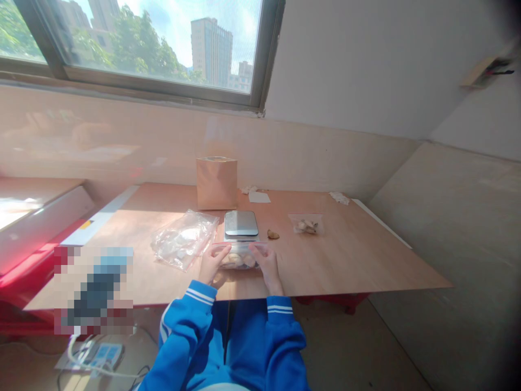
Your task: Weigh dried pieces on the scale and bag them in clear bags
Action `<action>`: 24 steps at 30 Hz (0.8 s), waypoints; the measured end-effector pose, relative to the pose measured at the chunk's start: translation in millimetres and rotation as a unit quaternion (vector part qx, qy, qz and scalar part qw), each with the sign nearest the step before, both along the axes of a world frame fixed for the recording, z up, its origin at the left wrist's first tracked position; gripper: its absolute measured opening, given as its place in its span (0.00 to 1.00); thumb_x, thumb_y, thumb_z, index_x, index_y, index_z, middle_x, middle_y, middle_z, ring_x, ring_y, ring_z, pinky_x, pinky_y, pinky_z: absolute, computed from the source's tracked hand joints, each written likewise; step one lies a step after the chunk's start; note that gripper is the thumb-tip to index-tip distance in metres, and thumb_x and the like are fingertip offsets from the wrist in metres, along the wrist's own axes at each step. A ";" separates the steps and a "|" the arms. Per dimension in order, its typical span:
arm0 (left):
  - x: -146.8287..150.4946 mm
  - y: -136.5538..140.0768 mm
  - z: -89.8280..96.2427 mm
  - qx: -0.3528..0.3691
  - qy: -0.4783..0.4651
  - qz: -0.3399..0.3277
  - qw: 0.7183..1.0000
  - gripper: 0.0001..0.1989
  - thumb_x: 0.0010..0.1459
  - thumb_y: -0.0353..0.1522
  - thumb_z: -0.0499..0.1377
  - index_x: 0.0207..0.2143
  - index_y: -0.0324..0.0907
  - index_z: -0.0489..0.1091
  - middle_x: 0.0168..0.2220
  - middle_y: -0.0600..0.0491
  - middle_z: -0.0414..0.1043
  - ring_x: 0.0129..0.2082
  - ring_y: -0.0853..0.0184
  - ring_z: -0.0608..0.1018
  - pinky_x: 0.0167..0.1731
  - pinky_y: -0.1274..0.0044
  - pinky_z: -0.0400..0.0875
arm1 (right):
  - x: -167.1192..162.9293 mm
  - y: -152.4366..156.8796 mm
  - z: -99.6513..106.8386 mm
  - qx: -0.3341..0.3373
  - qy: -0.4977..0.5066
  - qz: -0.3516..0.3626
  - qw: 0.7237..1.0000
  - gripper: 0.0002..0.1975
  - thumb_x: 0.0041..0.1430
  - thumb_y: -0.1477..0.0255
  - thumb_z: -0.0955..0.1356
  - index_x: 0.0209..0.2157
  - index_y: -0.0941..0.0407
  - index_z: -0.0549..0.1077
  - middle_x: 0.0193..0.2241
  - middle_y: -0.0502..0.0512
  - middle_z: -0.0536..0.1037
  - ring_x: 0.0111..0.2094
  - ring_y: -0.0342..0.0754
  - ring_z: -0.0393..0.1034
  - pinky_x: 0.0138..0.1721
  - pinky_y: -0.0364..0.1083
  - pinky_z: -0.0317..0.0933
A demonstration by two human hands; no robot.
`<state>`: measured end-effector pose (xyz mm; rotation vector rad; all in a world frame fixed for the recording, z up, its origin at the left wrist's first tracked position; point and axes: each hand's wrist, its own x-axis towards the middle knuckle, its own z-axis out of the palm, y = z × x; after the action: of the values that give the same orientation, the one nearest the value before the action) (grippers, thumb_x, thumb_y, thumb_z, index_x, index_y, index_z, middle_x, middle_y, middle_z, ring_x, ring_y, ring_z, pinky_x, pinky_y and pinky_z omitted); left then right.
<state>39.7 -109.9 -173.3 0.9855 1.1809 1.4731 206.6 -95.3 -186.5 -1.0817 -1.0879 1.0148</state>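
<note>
Small clear bag [239,256] of pale lumps, no readable writing, at the counter's [345,260] near edge before a scale [241,224], left hand [210,265] and right hand [266,263] fingers pinching its top corners, brown paper bag [217,183] behind.

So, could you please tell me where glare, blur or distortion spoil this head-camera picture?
Head view: sunlight washes out the left ledge and glares on the pale wooden table; the straight edges bow from wide-angle distortion; the right corners darken; a pixelated block hides the lower left; both hands on the small clear plastic bag stay reasonably sharp.
</note>
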 end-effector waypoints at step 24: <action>14.4 -8.3 9.1 -0.010 0.001 -0.025 1.000 0.17 0.41 0.43 0.70 0.27 0.37 0.78 0.25 0.49 0.79 0.29 0.62 0.80 0.33 0.72 0.77 | -13.3 -5.8 12.7 0.064 -0.080 0.035 0.994 0.11 0.52 0.60 0.72 0.29 0.54 0.79 0.29 0.53 0.80 0.33 0.49 0.74 0.38 0.47 0.69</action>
<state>54.1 -118.2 -164.2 0.9963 1.1633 1.4181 193.3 -101.2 -173.8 -1.0398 -1.3119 0.9113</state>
